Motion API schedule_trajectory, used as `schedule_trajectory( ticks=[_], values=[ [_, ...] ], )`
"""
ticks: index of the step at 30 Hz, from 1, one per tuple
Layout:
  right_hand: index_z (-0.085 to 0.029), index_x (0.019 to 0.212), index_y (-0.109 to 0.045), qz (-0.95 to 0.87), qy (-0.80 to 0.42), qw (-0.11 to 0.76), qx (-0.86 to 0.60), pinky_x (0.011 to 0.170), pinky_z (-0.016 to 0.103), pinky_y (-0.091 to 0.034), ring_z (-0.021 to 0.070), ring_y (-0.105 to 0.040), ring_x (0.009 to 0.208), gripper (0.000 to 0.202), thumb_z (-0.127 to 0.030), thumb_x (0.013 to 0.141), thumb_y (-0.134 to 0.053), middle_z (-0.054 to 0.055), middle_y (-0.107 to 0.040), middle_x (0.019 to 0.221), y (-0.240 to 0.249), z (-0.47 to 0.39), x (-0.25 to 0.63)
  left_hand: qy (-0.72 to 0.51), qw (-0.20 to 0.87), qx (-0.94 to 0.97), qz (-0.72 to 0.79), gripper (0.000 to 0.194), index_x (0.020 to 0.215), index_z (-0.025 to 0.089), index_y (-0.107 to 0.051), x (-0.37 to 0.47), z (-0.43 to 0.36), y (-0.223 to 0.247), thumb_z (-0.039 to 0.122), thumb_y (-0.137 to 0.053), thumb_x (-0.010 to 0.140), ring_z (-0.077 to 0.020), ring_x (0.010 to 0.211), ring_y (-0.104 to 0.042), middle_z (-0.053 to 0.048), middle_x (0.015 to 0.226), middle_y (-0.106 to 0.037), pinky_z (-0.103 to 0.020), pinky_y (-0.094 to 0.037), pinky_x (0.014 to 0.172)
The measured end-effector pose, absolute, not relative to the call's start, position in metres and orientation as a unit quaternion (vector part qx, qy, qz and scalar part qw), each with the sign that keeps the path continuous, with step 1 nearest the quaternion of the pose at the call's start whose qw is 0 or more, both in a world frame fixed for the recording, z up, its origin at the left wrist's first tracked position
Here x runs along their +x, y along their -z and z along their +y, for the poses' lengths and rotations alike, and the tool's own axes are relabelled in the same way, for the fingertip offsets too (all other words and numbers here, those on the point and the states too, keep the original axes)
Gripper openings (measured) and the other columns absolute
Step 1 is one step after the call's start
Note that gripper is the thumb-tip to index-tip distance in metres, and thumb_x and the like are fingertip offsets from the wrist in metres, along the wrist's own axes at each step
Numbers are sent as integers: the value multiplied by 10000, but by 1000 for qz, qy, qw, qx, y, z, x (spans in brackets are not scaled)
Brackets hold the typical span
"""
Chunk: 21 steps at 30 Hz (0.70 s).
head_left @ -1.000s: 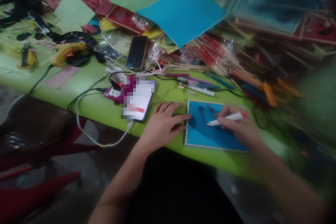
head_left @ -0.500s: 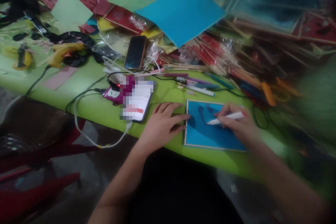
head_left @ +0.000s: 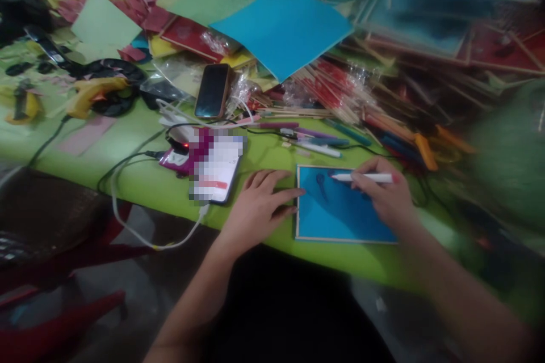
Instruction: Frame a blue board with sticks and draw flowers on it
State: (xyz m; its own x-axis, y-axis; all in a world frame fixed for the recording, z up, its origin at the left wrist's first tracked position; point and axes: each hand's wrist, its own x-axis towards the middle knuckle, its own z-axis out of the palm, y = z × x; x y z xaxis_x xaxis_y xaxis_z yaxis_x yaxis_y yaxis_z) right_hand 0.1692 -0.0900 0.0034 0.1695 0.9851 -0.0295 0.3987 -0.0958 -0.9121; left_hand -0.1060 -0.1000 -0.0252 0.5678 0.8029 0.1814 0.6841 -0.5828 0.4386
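A blue board (head_left: 340,218) with a thin pale wooden border lies flat near the table's front edge. Dark curved marks show on its upper left part. My right hand (head_left: 383,193) is closed round a white marker (head_left: 366,178) with a reddish end, its tip at the marks near the board's top edge. Fingers apart, my left hand (head_left: 264,204) rests on the table and touches the board's left edge with its fingertips. Left of that hand lies a lit phone (head_left: 221,173), partly blurred out, with a white cable plugged in.
Behind the board lie several pens (head_left: 319,149) and a dark phone (head_left: 212,91). A blue sheet (head_left: 285,31) tops a heap of sticks and paper. Yellow glue gun (head_left: 96,93) and black tape roll sit left on the green table (head_left: 264,150); cables cross it.
The marker tip has moved up towards the board's top edge, and the marker lies more level. My left hand still touches the board's edge. The view has shifted slightly.
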Motion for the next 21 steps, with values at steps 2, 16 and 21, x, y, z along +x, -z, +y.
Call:
schedule_trajectory(
  ticks=[2, 16, 21],
  values=[
    [-243, 710, -608, -535, -361, 406, -647, 599, 301, -484, 165, -587, 589, 182, -323, 788, -751, -9, -659, 632, -4, -90, 169, -185, 164, 869, 428, 350, 1335, 359, -718, -106, -100, 25, 313, -705, 989, -329, 1326, -547, -72, 1449, -611, -555, -468, 1096],
    [-259, 712, -608, -540, -362, 390, -652, 597, 304, -460, 173, -591, 603, 138, -307, 782, -716, -17, -655, 625, -6, -90, 168, -184, 162, 871, 426, 344, 1334, 350, -719, -106, -100, 25, 314, -699, 992, -327, 1333, -543, -78, 1450, -610, -552, -460, 1105],
    [-254, 705, -619, -545, -380, 371, -649, 569, 297, -431, 165, -569, 573, 107, -302, 754, -701, -25, -639, 591, -6, -92, 171, -185, 158, 870, 429, 357, 1324, 358, -727, -105, -100, 24, 287, -722, 975, -326, 1311, -547, -73, 1435, -617, -547, -469, 1099]
  ],
)
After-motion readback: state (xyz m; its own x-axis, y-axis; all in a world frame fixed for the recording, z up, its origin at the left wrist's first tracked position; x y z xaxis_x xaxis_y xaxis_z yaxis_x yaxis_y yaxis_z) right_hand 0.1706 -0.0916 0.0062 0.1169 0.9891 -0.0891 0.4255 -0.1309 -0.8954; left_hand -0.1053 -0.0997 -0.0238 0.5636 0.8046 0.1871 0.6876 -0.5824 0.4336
